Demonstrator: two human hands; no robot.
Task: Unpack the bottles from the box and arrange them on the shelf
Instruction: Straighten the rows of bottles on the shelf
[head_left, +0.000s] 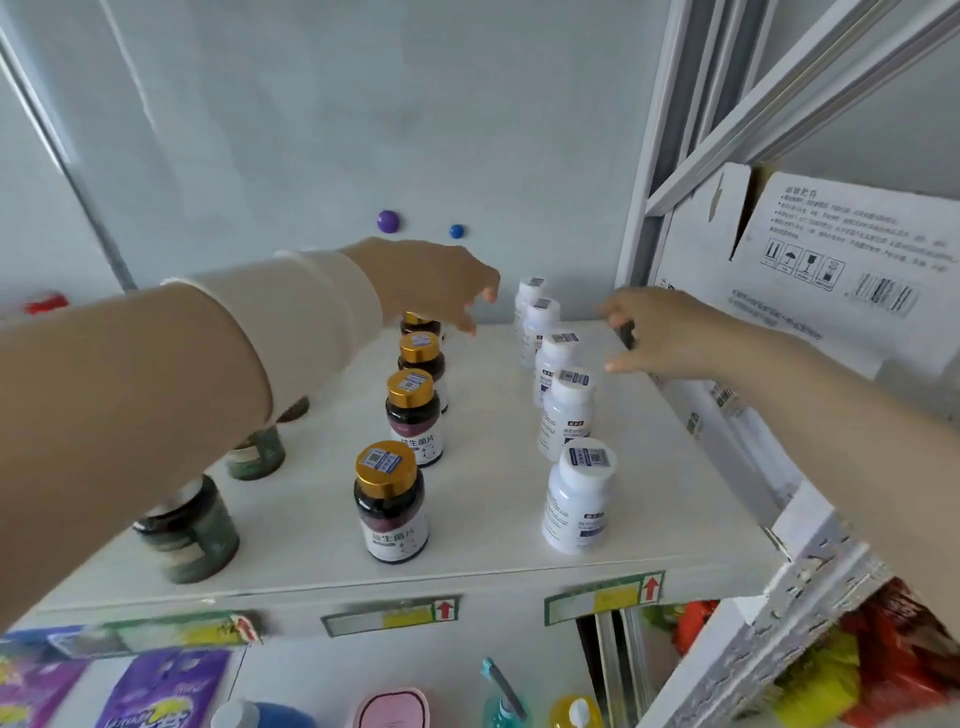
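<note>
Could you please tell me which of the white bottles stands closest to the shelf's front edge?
The white bottle at the near end of the right-hand row; the other four stand behind it toward the wall.

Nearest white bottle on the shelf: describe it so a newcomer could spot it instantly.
On the white shelf top, take the right-hand row, the white bottles. The nearest white bottle stands upright at that row's front end, closest to the shelf's labelled edge. Unlike the gold-capped dark bottle level with it, its cap is white.
</note>
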